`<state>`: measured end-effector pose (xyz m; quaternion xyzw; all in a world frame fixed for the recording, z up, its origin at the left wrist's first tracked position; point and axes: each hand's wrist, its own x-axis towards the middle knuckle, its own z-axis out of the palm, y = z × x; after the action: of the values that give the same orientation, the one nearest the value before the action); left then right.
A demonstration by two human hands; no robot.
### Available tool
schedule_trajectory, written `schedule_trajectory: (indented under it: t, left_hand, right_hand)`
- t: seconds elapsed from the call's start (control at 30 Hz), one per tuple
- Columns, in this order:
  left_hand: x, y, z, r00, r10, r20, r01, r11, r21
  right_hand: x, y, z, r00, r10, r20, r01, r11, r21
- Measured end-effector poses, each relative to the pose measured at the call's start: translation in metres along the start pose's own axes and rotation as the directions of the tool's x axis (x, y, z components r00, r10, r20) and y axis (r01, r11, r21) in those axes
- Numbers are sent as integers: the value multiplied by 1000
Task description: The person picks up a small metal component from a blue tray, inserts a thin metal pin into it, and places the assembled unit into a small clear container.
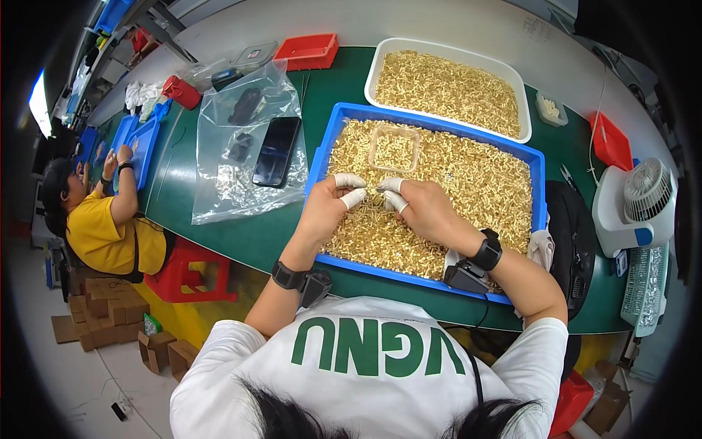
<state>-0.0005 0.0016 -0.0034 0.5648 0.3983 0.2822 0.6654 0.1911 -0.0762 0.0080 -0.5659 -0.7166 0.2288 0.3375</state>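
A blue tray (539,192) full of small gold-coloured metal pieces (468,172) lies in front of me. Over its left half, my left hand (330,207) and my right hand (425,208) meet closely, fingertips almost touching. White finger covers sit on the thumb and forefinger of each. Both hands are closed in a pinch; whatever lies between the fingertips is too small to make out against the gold pieces. Just beyond them, a small clear square container (417,150) rests on the pieces, with more of them inside.
Behind stands a white tub (371,77) of similar pieces. Left of the blue tray, a black phone (276,152) lies on a clear plastic bag (219,186). A red bin (307,51) is farther back. Rightward are a black bag (572,241) and a white fan (636,201). Another person (121,223) works far left.
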Motion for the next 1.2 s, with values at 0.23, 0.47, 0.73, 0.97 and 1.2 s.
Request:
schedule_trajectory:
  t: [0.23, 0.47, 0.73, 0.97, 1.2]
  left_hand:
    - [-3, 1, -1, 999, -9, 51, 11, 999, -46]
    - [-3, 2, 0, 999, 5, 49, -1, 998, -66]
    - [-5, -5, 8, 983, 169, 79, -185, 937, 297]
    - [-6, 0, 13, 958, 275, 79, -267, 758, 595]
    - [-8, -4, 5, 812, 278, 512, -583, 352, 732]
  right_hand:
    - [0, -3, 0, 1000, -31, 5, 31, 999, -20]
    - [0, -1, 1, 999, -41, -13, 40, 999, -31]
    - [2, 2, 5, 981, 68, 180, -68, 998, -3]
    - [9, -6, -12, 924, 349, 159, -383, 863, 329]
    - [12, -1, -19, 907, 373, 193, -417, 856, 307]
